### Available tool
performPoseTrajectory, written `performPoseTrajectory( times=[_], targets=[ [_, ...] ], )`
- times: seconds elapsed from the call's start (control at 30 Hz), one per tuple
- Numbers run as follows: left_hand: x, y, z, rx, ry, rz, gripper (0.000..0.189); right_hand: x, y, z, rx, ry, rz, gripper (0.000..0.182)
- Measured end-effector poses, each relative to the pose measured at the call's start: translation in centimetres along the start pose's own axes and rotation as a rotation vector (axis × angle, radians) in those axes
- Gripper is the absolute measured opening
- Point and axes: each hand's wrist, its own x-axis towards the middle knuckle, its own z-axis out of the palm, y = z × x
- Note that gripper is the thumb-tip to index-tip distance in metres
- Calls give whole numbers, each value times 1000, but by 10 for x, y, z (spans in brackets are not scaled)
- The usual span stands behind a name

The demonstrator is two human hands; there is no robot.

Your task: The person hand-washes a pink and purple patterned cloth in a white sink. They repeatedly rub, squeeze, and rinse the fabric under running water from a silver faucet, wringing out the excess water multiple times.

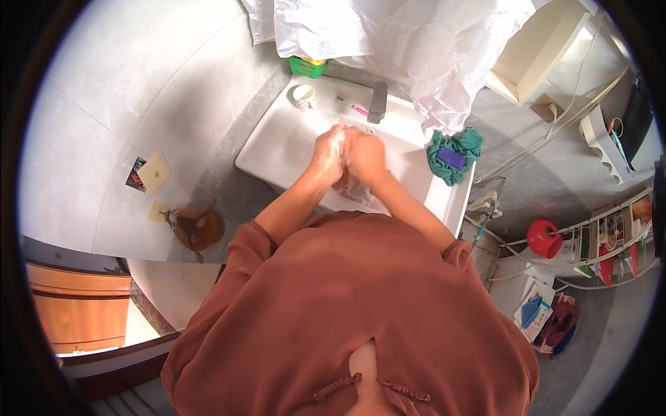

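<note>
My left hand (329,151) and my right hand (366,153) press together above the basin of a white ceramic sink (281,135). White lather covers parts of both hands and the left wrist. Below them a pale, wet, soapy cloth (356,191) hangs in folds, gripped between the two hands; my fingers and forearms hide much of it. The right hand is slightly blurred. A dark grey faucet (378,103) stands just beyond the hands, and a pink-handled toothbrush (359,109) lies beside it on the sink's back ledge.
A patterned white mug (304,97) stands at the back left, near a green plastic basket (308,67). On the right rim lies a bunched green cloth (452,156) with a blue-purple block (451,158) on it. A white curtain (442,62) hangs over the back edge.
</note>
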Motion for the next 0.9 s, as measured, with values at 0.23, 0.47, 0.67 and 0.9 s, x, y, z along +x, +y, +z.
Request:
performPoseTrajectory(
  times=[0.23,0.47,0.67,0.9],
  targets=[
    [-22,6,11,15,59,-153,36,-18,-7,-1,41,3,-69,22],
    [26,-26,-51,394,-139,195,33,8,14,9,-8,-42,98,25],
    [0,-9,-9,-46,-6,-276,42,-6,17,16,88,0,61,35],
    [-23,-16,-8,-112,76,-284,47,-19,62,23,732,-79,405,39]
  ],
)
